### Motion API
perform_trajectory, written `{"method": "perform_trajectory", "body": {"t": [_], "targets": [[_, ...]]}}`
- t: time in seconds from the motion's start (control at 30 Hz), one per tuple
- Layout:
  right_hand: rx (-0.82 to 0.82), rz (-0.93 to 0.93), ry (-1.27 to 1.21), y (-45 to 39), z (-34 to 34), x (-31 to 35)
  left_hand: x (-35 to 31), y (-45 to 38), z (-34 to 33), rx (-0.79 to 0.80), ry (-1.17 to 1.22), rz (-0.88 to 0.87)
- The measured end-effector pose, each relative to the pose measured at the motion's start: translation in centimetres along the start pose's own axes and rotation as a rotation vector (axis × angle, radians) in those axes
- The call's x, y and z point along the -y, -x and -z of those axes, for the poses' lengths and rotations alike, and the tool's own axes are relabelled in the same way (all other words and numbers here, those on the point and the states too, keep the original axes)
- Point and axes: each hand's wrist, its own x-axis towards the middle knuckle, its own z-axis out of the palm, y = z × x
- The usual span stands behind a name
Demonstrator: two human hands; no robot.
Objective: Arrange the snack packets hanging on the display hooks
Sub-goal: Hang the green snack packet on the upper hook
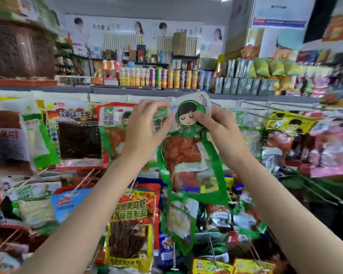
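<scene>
A green snack packet with a cartoon face at its top and a brown drumstick inside hangs in front of the display rack. My left hand pinches its top left corner. At the top right edge, my right hand grips it with the thumb on the cartoon face. Both hands hold the packet's top just below the shelf edge. Whether the packet sits on a hook is hidden by my fingers.
More packets hang around: a seaweed packet to the left, a yellow packet below, pink packets and bare metal hooks to the right. Chip cans line the shelf above.
</scene>
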Motion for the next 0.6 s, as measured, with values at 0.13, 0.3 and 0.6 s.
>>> {"method": "perform_trajectory", "body": {"t": [0.13, 0.3, 0.6], "targets": [[-0.101, -0.081, -0.031, 1.0, 8.0, -2.5, -4.1, -1.0, -5.9, 0.056, -0.022, -0.076], [-0.268, -0.194, -0.087, 1.7, 17.1, -7.2, -9.4, -2.2, -13.6, 0.154, -0.033, -0.070], [-0.557, -0.317, -0.184, 2.1, 29.8, -14.0, -18.7, -3.5, -26.3, 0.229, 0.231, 0.105]]}}
